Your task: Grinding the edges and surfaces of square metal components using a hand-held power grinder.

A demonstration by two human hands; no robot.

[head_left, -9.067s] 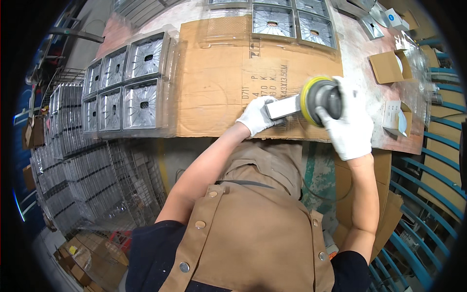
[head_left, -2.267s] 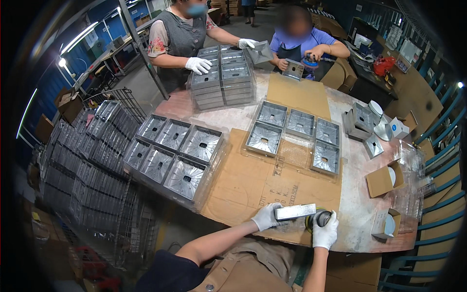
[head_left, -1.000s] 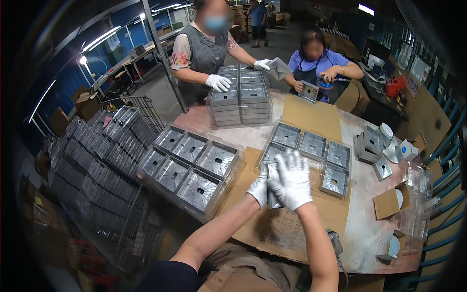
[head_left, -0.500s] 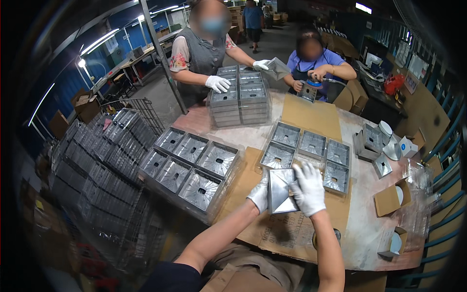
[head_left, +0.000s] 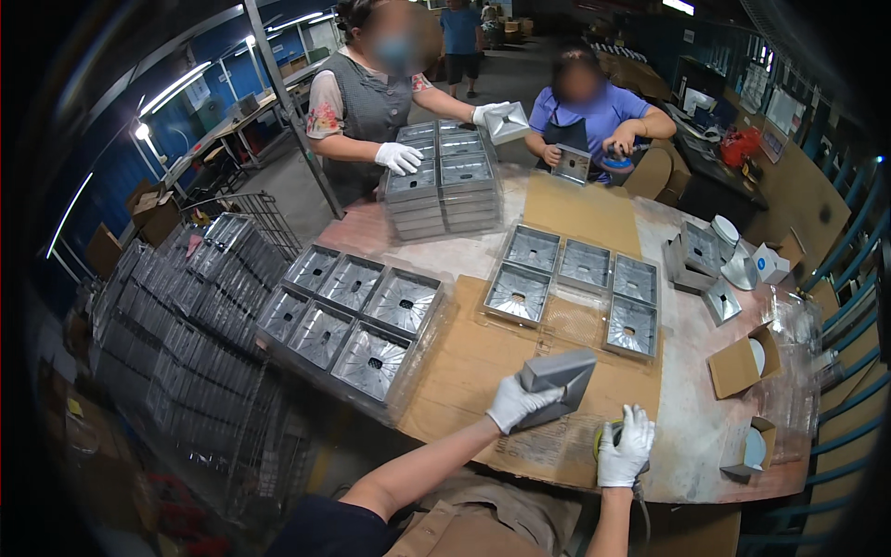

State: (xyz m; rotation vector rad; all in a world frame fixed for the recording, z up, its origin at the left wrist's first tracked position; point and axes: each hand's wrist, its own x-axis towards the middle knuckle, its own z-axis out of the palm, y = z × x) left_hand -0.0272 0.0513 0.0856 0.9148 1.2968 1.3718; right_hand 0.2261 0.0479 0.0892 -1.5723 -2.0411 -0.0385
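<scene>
Above the cardboard sheet (head_left: 445,395), my left hand (head_left: 520,407) is closed on the edge of a square grey metal pan (head_left: 568,381), which is tilted up on its side. To its right, my right hand (head_left: 629,447) is wrapped over a round hand sander (head_left: 599,444) near the table's front edge. Only the sander's dark top and yellowish rim show past the fingers, and a cord trails down from it. Beyond my hands lies a clear plastic tray with several similar pans (head_left: 517,293), one slot showing bare plastic (head_left: 575,318).
A second filled tray (head_left: 351,320) lies at the left, beside tall stacks (head_left: 195,316) of trays. Across the table one co-worker touches stacked pans (head_left: 441,190) and holds a pan (head_left: 507,123); another holds a pan (head_left: 572,165) and a blue sander (head_left: 617,164). Small boxes (head_left: 738,362) stand right.
My right hand has left the pan and moved down right onto the sander. My left hand has turned the pan, its grey outer side now showing. The seated co-worker's sander has come off the pan.
</scene>
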